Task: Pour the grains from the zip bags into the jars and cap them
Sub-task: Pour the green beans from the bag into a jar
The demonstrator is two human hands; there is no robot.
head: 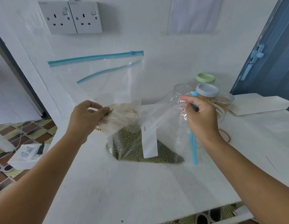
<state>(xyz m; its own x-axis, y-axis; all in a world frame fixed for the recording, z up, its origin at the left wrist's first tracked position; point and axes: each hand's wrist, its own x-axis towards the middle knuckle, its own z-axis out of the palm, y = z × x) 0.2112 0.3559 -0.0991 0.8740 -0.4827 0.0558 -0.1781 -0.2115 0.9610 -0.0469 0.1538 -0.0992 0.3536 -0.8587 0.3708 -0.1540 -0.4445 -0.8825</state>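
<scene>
A clear zip bag of green grains lies on the white table, with a white label strip on its front. My right hand grips this bag's top by the blue zip strip. My left hand pinches the edge of a second clear bag that holds a few beige grains. An empty zip bag leans on the wall behind. At the back right stand a blue-lidded jar of beige grains, a green-lidded jar, an open jar with beige grains and an empty clear jar.
A white block lies at the table's far right beside a blue door. A rubber band rests near my right wrist. Two wall sockets are above. A patterned floor with a white box lies to the left.
</scene>
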